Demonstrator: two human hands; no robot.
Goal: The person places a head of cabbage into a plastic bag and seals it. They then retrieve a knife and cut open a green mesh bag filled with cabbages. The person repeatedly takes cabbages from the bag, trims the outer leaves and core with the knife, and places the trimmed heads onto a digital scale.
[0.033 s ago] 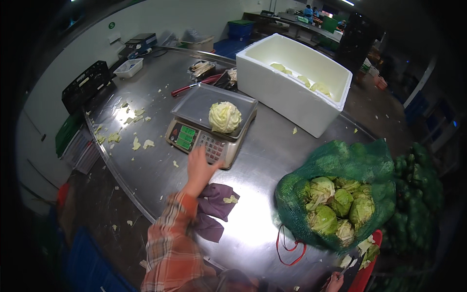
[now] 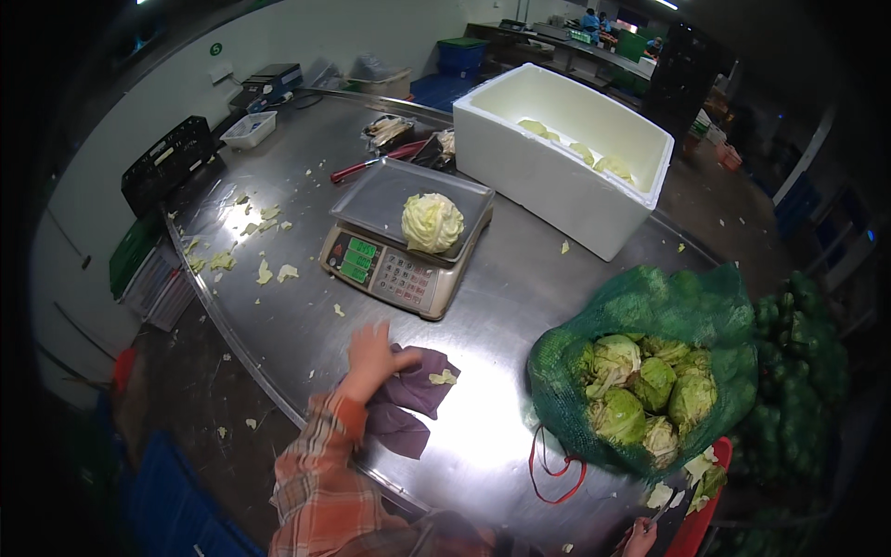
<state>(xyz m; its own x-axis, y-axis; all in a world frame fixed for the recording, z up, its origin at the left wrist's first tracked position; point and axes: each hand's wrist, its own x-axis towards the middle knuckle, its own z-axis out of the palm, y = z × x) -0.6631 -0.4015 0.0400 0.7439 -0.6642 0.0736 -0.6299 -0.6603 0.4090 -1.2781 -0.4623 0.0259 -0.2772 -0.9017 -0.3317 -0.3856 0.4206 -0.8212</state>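
My left hand (image 2: 373, 357) is open, its fingers spread, just in front of the scale and at the left edge of a dark purple cloth (image 2: 422, 388). Whether it touches the cloth I cannot tell. A pale, trimmed cabbage (image 2: 432, 223) rests on the tray of the digital scale (image 2: 394, 278), whose green display is lit. Low at the right, my right hand (image 2: 639, 537) is closed around a knife (image 2: 663, 510); its thin blade points up and right, and the handle is mostly hidden. A green mesh sack (image 2: 557, 367) of several cabbages lies near this hand.
A white foam box (image 2: 548, 190) with a few cabbages stands behind the scale. Leaf scraps (image 2: 264, 271) litter the steel table's left side. A red-handled tool (image 2: 355, 171) lies behind the scale. A red container (image 2: 707, 520) sits at the right, with leaves at its rim.
My left hand has drawn back from the scale's keypad toward me, down to the purple cloth. My right hand, the cabbage and the scale stay in place.
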